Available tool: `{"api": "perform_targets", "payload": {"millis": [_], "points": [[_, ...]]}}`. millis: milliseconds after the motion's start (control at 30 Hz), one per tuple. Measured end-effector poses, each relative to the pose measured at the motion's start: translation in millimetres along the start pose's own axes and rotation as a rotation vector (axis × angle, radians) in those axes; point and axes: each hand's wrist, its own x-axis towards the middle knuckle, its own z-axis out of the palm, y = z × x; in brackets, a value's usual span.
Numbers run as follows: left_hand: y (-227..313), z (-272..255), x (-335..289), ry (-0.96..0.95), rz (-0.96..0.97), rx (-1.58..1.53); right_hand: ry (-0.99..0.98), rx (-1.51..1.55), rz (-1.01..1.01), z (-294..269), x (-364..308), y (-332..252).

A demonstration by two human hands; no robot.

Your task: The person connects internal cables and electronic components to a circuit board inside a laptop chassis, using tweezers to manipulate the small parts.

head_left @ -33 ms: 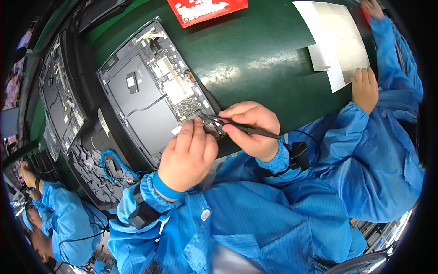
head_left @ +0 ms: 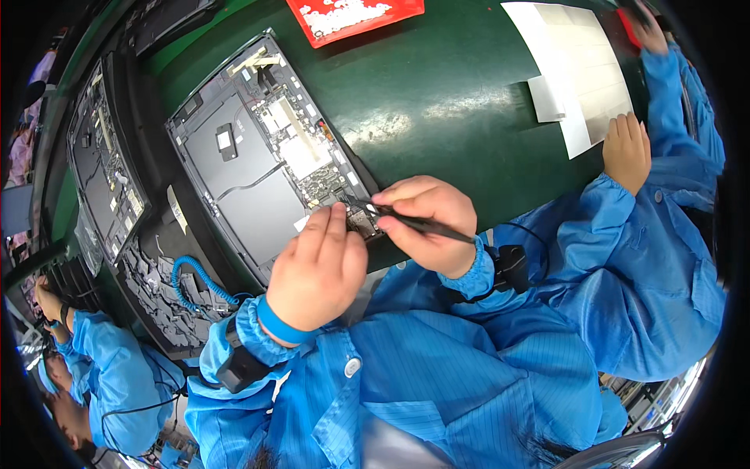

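An opened laptop base (head_left: 258, 199) lies on the green bench, its battery and circuit board exposed. My right hand (head_left: 433, 215) is closed on slim black tweezers (head_left: 426, 225), their tips at the near right corner of the board. Beside those tips, my left hand (head_left: 316, 266) rests its outstretched fingertips on the board's edge; its thumb is hidden. A blue wrist strap (head_left: 283, 324) circles my left wrist. What lies right under the fingertips is too small to make out.
Left of the laptop stands a second opened laptop base (head_left: 105, 164), with a pile of dark grey pieces (head_left: 168, 301) and a coiled blue cord (head_left: 191, 270) nearby. A red tray (head_left: 359, 19) holds small white pieces. A co-worker's hand (head_left: 627, 152) touches pale sheets (head_left: 582, 70) at right.
Both my hands have shifted very slightly left, and the tweezers with them. At the upper right, another hand has moved a little. The laptop stays in place.
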Motion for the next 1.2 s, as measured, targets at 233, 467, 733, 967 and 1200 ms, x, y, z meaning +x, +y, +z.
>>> {"api": "perform_targets", "payload": {"millis": [233, 467, 733, 967, 1200], "points": [[-6, -2, -4, 0.053, -0.026, -0.131, -0.129, -0.127, -0.122, 5, 7, 1], [-12, -7, -8, 0.038, -0.060, -0.152, -0.213, -0.188, -0.169, 12, 14, 1], [-56, -95, -44, 0.201, -0.688, -0.015, -0.155, -0.174, -0.060, 9, 9, -6], [-129, -62, -165, -0.008, -0.996, 0.142, -0.147, -0.144, 0.037, 12, 5, -7], [-135, -60, -164, 0.126, -1.232, -0.208, -0.132, -0.076, 0.114, 13, 5, -5]]}}
